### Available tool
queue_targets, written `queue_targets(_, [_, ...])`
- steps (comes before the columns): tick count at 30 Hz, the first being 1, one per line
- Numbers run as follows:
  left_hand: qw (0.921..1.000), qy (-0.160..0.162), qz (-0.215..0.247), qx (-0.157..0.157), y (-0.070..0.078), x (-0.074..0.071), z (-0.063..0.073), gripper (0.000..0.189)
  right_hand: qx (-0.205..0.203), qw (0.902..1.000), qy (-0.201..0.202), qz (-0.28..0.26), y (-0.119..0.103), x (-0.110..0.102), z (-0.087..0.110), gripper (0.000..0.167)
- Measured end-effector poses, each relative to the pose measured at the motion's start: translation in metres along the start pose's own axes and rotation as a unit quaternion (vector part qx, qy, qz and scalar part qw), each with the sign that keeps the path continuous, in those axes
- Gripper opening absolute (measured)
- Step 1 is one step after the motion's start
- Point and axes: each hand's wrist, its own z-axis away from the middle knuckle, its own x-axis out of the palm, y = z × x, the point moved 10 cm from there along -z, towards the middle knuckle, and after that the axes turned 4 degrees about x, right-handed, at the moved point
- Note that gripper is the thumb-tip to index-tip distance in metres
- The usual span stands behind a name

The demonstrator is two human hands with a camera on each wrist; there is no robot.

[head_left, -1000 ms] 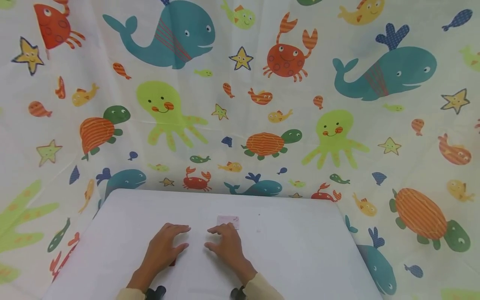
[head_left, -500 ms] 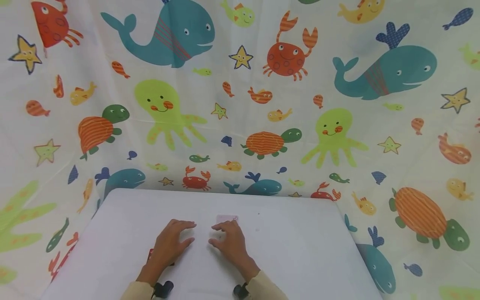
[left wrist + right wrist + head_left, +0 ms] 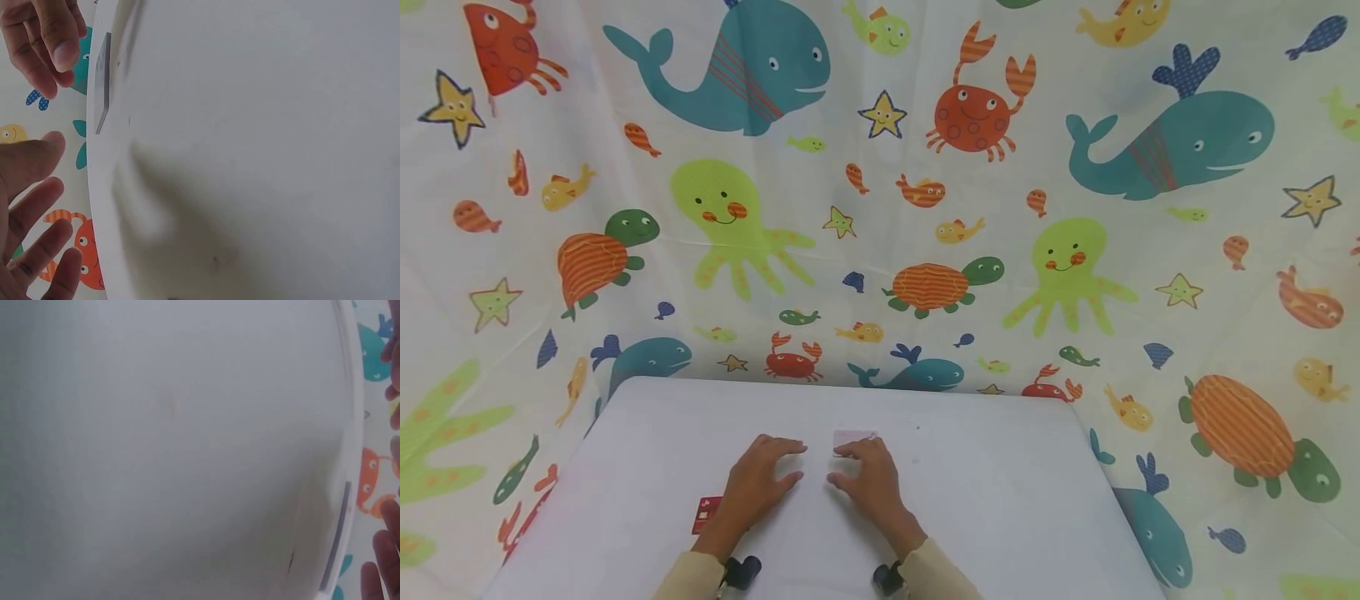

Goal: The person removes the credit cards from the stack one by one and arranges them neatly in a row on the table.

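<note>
Both hands hover over the white table, facing each other with a gap between them. My left hand (image 3: 762, 482) has loosely bent fingers and holds nothing. A red card (image 3: 706, 513) lies beside its wrist, partly covered by the forearm. My right hand (image 3: 874, 483) is likewise curved, its fingertips apart from the thumb and nothing in its grasp. Just beyond its fingers lies a pale pink card (image 3: 850, 436), partly hidden by the hand. From the left wrist, a thin flat slab (image 3: 103, 84) shows nearly edge-on near the table's far side.
The white table (image 3: 1000, 483) fills the lower part of the head view. Behind it hangs a sea-animal curtain (image 3: 865, 242). Dark wrist cameras (image 3: 742, 572) are strapped below the hands. A tiny dark speck (image 3: 917, 427) marks the table right of the pink card.
Both hands have drifted right and slightly forward, the left one farther, so the gap between them has narrowed. More of the red card has come into sight from under the left forearm.
</note>
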Motion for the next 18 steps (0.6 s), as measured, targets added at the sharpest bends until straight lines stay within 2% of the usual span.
queue_targets(10, [0.999,0.031,0.002,0.034,0.013,0.006,-0.007,0.044,-0.001,0.9999,0.009,0.012,0.014,-0.008,-0.005,0.038])
queue_targets(18, [0.9993,0.017,0.01,0.033,0.019,0.014,-0.015,0.044,0.003,0.9998,0.004,0.018,0.02,-0.015,-0.008,0.037])
